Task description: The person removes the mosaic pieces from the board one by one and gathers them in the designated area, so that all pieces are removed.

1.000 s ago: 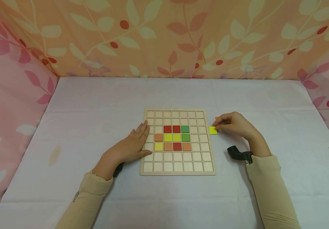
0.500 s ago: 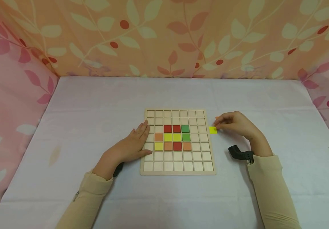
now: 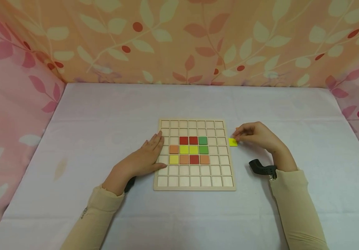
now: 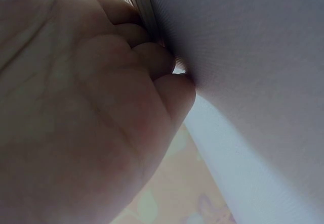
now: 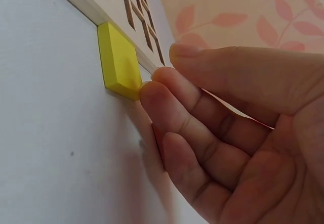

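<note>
Beside the right edge of the board (image 3: 195, 189), a yellow tile (image 3: 232, 143) is lying flat on the counter (image 3: 104, 114). My right hand (image 3: 256, 135) is staying close over its far corner, fingers loosely bent and gripping nothing that I am finding visible. Since a second ago little is changing: my right hand is sitting very slightly further off, my thumb is covering a touch less of the yellow tile, and the tile itself is keeping its place. For the work, this is meaning no gain on the board, where eleven coloured tiles are occupying the same cells. My left hand (image 3: 143, 158) is resting with extended fingers on the board's left margin, apparently steadying it.

The head view is giving the whole layout, plus a corner of an orange tile (image 3: 237, 128) behind my right fingers, but there my thumb is seeming to meet the fingertips. The right wrist view is showing a gap between them, the yellow tile's thickness, and a fingertip touching or just beside its corner; I am unable to tell which.
</note>
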A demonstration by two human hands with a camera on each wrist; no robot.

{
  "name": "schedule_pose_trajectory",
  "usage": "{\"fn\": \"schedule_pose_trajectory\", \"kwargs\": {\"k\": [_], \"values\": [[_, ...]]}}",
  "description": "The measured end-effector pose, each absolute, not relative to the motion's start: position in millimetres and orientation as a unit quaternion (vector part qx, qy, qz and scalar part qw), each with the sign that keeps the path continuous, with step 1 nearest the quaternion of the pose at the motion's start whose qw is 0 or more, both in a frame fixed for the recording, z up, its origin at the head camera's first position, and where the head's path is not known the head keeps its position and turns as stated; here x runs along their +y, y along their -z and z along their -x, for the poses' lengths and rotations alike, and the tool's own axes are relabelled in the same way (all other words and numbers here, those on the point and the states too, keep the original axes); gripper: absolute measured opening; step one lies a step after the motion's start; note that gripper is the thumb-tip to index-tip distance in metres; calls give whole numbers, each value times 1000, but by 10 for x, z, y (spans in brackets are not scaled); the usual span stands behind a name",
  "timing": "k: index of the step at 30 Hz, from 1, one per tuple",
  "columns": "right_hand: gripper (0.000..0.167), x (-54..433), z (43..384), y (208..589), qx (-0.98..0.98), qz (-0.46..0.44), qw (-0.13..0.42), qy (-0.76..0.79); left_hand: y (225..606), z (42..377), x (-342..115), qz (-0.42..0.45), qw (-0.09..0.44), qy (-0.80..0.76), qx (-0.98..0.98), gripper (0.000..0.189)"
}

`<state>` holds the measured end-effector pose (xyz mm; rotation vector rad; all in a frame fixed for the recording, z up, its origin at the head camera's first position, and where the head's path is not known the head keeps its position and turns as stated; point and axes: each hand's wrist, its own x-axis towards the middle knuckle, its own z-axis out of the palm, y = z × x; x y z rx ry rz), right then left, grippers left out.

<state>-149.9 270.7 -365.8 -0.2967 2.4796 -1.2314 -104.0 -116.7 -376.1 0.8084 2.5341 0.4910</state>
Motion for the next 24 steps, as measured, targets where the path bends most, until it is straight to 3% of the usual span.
{"fn": "schedule_pose_trajectory", "kwargs": {"k": [13, 24], "values": [[14, 2496, 1568, 3540, 875, 135, 157, 438, 3727, 1188, -1176, -305, 229, -155, 911, 87], [17, 2090, 1669, 3546, 848, 187, 189, 459, 3733, 1103, -1193, -290, 241, -173, 910, 89]]}}
